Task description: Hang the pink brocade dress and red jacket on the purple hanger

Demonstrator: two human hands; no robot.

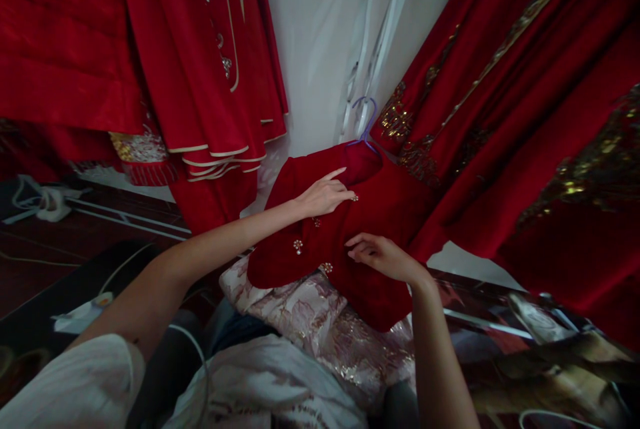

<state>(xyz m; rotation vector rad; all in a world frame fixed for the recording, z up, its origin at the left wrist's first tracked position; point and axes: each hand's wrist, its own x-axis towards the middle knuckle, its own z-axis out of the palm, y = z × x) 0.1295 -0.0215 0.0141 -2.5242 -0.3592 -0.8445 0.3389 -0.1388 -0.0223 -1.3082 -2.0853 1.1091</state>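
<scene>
A red jacket hangs on a purple hanger and spreads toward me, with jewelled ornaments such as a flower-shaped one on its front. My left hand lies on the jacket's upper front, below the neckline. One finger stretches toward the collar, while the others reach a small ornament. Over the lower front is my right hand, its fingers loosely bent and apart, nothing visible in them. A pale patterned brocade cloth lies under the jacket's hem, across my lap.
Red garments with pale piping hang at the left. More red garments with gold embroidery hang at the right, close to the jacket. Behind stands a white cabinet. A white shoe rests on a rack at the left.
</scene>
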